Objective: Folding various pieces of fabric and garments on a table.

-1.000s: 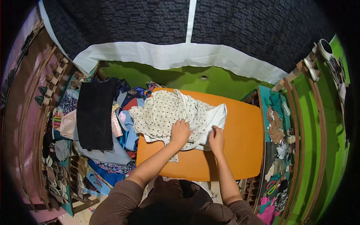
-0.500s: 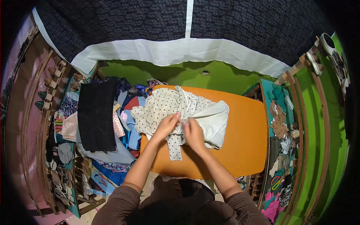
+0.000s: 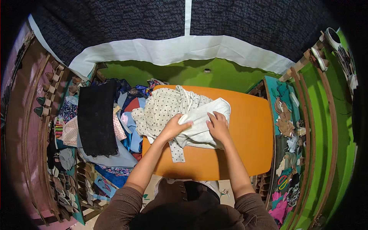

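A cream garment with dark dots [image 3: 163,103] lies bunched on an orange board [image 3: 249,134]. Its plain pale side [image 3: 203,130] is spread over the right part, and a dotted strip [image 3: 177,151] hangs toward me over the board. My left hand [image 3: 173,128] rests at the boundary between dotted and plain cloth, thumb stretched out apart from the fingers. On the pale cloth to the right lies my right hand [image 3: 219,127], its fingers spread and lightly bent. Both hands touch the fabric from above.
Left of the board is a heap of mixed fabric with a black cloth [image 3: 97,117] draped over it. Wooden racks holding shoe forms [image 3: 50,88] stand at the left. On the right shelf are leather scraps [image 3: 283,115] and scissors [image 3: 283,182]. A dark patterned curtain [image 3: 237,19] hangs behind.
My hands have moved from close together at the garment's middle to farther apart, the right one shifting right. The pale cloth now lies flatter and reaches farther left between them.
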{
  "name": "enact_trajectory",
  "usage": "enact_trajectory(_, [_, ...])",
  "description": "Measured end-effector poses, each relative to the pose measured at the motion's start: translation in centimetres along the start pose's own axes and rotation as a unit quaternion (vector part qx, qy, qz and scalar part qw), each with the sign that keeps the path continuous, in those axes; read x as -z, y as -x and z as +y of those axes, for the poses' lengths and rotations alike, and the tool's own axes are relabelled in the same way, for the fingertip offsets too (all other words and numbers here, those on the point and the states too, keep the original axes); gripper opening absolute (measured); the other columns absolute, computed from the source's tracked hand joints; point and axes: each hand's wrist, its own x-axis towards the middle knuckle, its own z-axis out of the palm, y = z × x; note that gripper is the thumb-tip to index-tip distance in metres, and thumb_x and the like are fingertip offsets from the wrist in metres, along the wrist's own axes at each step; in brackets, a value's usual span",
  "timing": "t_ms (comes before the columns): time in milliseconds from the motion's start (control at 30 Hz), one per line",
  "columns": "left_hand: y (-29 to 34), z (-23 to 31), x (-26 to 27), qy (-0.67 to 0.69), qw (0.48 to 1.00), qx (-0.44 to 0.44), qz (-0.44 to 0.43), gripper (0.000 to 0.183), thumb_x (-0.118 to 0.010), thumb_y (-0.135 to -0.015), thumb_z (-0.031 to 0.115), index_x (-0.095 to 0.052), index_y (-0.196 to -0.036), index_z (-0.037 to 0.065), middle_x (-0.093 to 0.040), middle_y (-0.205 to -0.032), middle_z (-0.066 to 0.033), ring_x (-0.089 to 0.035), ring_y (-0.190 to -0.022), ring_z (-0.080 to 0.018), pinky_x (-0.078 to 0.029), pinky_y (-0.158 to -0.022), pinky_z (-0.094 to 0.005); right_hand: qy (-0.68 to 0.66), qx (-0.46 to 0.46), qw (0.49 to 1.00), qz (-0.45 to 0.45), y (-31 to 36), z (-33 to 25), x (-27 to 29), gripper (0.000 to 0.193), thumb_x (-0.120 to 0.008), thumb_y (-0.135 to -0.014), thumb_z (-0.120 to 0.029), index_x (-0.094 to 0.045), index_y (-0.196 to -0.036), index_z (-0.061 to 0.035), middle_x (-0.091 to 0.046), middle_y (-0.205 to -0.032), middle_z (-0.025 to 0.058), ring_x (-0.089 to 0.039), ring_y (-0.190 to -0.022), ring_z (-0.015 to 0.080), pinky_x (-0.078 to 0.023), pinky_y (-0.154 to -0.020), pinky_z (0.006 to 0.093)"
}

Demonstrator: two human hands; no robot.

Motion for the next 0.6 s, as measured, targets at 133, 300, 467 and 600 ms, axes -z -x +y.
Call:
enact_trajectory(133, [-0.1,0.3,1.6,-0.350,0.931,-0.086,-0.054,0.024,-0.054,-0.072,0.005,-0.052,-0.096,0.000,-0.061,-0.087,-0.0214,-0.059,-0.082,-0.0389,-0.047,-0.068,-0.0440,0.087,-0.013,0.996,-0.020,1.3,3.5,-1.1,0.040,-0.044,-0.089,-0.029,-0.046,-0.127,-0.0168,-0.035,-0.137,0.0098,-0.029,-0.126,0.0342,-0.026,-0.103,0.0460])
enact_trajectory(300, [0.8,1.0,5.3,-0.445,0.877,-0.156,0.094,0.023,-0.054,-0.076,0.007,-0.054,-0.099,0.004,-0.056,-0.087,-0.0164,-0.058,-0.082,-0.0334,-0.047,-0.066,-0.0422,-0.009,-0.084,0.996,0.023,3.0,4.6,-1.7,0.045,-0.043,-0.090,-0.027,-0.038,-0.132,-0.0119,-0.028,-0.140,0.0172,-0.027,-0.127,0.0391,-0.026,-0.103,0.0453])
enact_trajectory(467, [4.5,-1.3,1.6,-0.351,0.931,-0.086,0.052,0.051,-0.067,-0.071,0.024,-0.049,-0.115,0.006,-0.054,-0.103,-0.0141,-0.054,-0.095,-0.0311,-0.045,-0.078,-0.0404,0.003,-0.025,0.998,0.061,6.9,0.0,-1.5,0.065,-0.059,-0.079,-0.034,-0.036,-0.133,-0.0064,-0.020,-0.138,0.0286,-0.022,-0.127,0.0430,-0.021,-0.102,0.0542])
enact_trajectory(600, [5.4,-3.6,-1.1,-0.512,0.830,-0.216,0.052,0.099,-0.079,-0.053,0.031,-0.028,-0.137,0.018,-0.034,-0.132,-0.0143,-0.037,-0.114,-0.0319,-0.032,-0.094,-0.0497,0.108,0.064,0.992,-0.034,7.7,-1.5,-0.8,0.071,-0.069,-0.068,-0.024,-0.039,-0.132,-0.0233,-0.021,-0.141,0.0213,-0.021,-0.129,0.0408,-0.021,-0.100,0.0594])
